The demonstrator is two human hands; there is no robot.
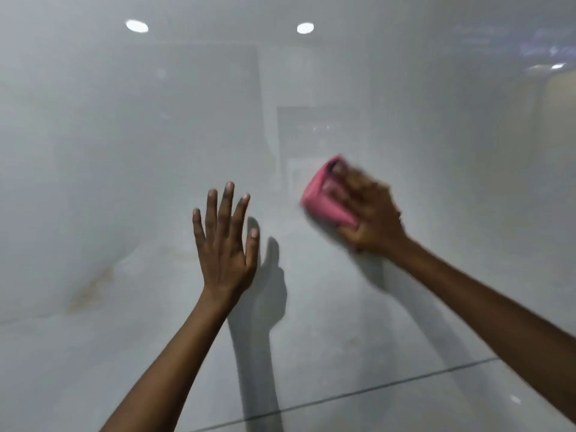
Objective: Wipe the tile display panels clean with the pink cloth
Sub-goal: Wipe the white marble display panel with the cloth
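Head view shows the right hand [371,213] gripping a bunched pink cloth [327,198] and pressing it against the glossy pale tile panel [124,151], while the left hand [226,244] is held up flat with fingers straight and spread, at or very near the panel; whether the palm actually touches it I cannot tell. The right hand and cloth are blurred, which suggests a quick stroke, and a quick stroke with a loosely wadded cloth could skip patches or let the cloth slip out from under the fingers. If the bare left palm does rest on the shine, it would likely leave fresh prints just beside the wiped stretch. Down and to the left of the left hand lies a faint brownish smear [90,291], well apart from the cloth and easy to miss. Below both forearms runs a dark joint line [374,388], where dirt may lodge.
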